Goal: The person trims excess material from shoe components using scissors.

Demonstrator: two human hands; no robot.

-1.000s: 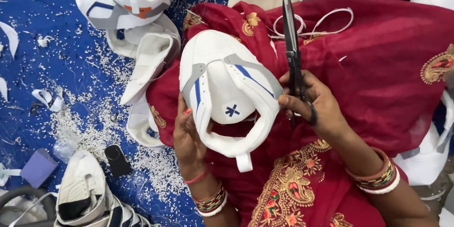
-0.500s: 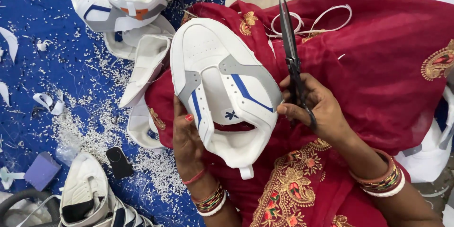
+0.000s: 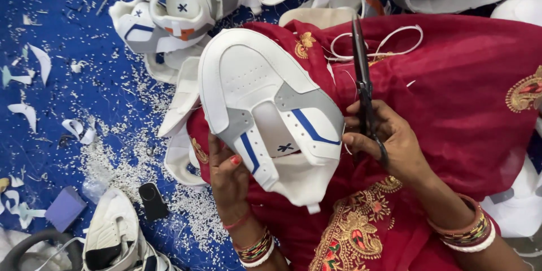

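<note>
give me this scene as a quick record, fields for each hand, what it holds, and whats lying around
left hand: left hand grips the lower edge of a white shoe upper with grey and blue trim, held up flat over the lap
right hand: right hand holds black scissors, blades closed and pointing away from the person
lap: red embroidered cloth
floor: blue mat strewn with white scraps and crumbs
nearby: pile of more shoe uppers ahead; a small black object and a purple block at lower left

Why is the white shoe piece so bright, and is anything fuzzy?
Head view: soft, even light makes the white shoe piece glow against the red cloth; no harsh shadows or glare; the scissors and both hands look sharp, nothing noticeably blurred.
</note>
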